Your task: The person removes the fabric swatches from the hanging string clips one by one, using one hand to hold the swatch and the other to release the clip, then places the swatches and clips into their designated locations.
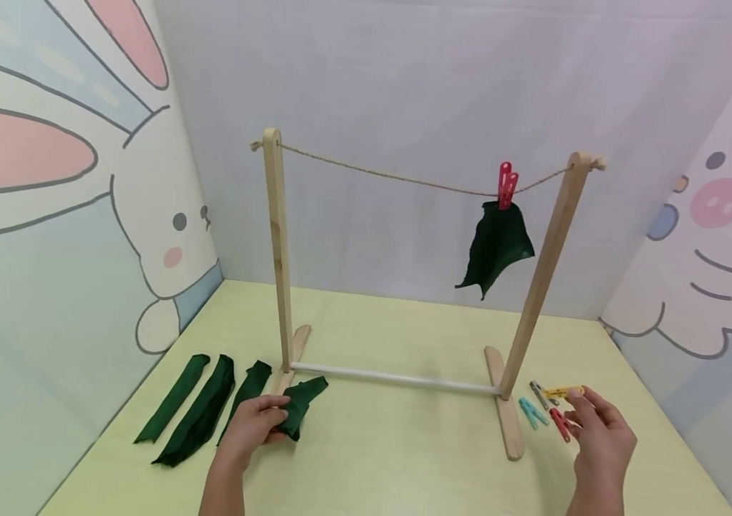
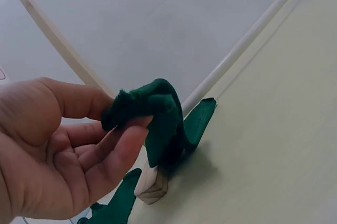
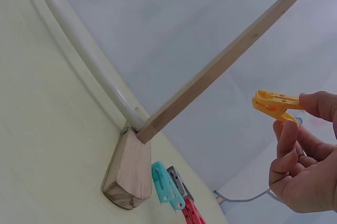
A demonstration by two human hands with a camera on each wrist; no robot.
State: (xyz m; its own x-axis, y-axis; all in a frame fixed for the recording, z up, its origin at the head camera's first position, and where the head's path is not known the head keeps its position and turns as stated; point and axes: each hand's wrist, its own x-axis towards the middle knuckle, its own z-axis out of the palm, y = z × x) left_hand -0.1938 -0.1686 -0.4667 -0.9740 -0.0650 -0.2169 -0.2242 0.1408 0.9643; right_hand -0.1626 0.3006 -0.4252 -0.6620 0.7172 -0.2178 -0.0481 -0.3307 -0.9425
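Note:
My left hand (image 1: 256, 424) pinches a green cloth (image 1: 301, 405) between thumb and fingers, near the left foot of the wooden rack. In the left wrist view the cloth (image 2: 163, 110) bends over and its loose end droops. At the right, my right hand (image 1: 600, 433) holds a yellow clothespin (image 3: 275, 103) by its handle end between thumb and finger. Below it on the table lie a light-blue clothespin (image 1: 533, 413), a grey clothespin (image 1: 538, 394) and a red clothespin (image 1: 560, 424). Another green cloth (image 1: 498, 244) hangs from the rope (image 1: 379, 172) under a red clothespin (image 1: 507, 188).
Three folded green cloths (image 1: 195, 416) lie side by side at the left of the table. Two wooden posts (image 1: 278, 251) carry the rope, joined low down by a white bar (image 1: 398, 378). The right wooden foot (image 1: 509, 430) stands beside the loose clothespins. Printed walls enclose the table.

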